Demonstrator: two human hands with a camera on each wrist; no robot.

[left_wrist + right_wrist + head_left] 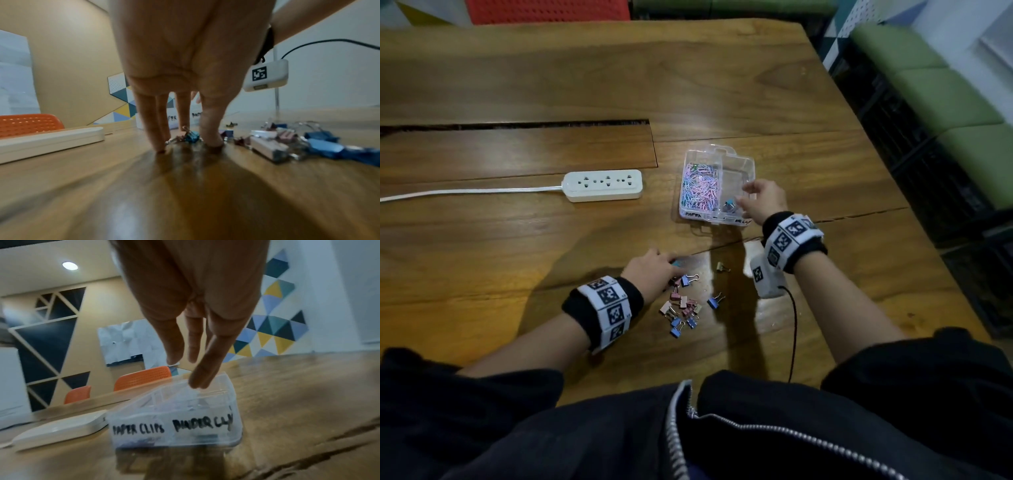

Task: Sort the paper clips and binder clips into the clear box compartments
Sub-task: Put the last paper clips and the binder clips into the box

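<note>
The clear box [736,161] stands on the wooden table, labelled PAPER CLIPS and BINDER CLIPS on its front wall [174,426]. Its left compartment holds several pastel paper clips [700,186]; one binder clip [729,206] lies in the right compartment. My right hand [748,195] hovers over the right compartment with fingers [174,352] straight and empty. Nearer me, my left hand [671,265] stands fingertips-down on the table, its fingers [158,139] and thumb either side of a teal binder clip [192,137]. A pile of pink, blue and beige binder clips [683,305] lies just right of it.
A white power strip [604,185] with its cable lies left of the box. One olive binder clip [722,267] and one blue binder clip [715,301] lie apart from the pile. A white tagged device [767,277] with a black cord hangs under my right wrist. The table's edge runs along the right.
</note>
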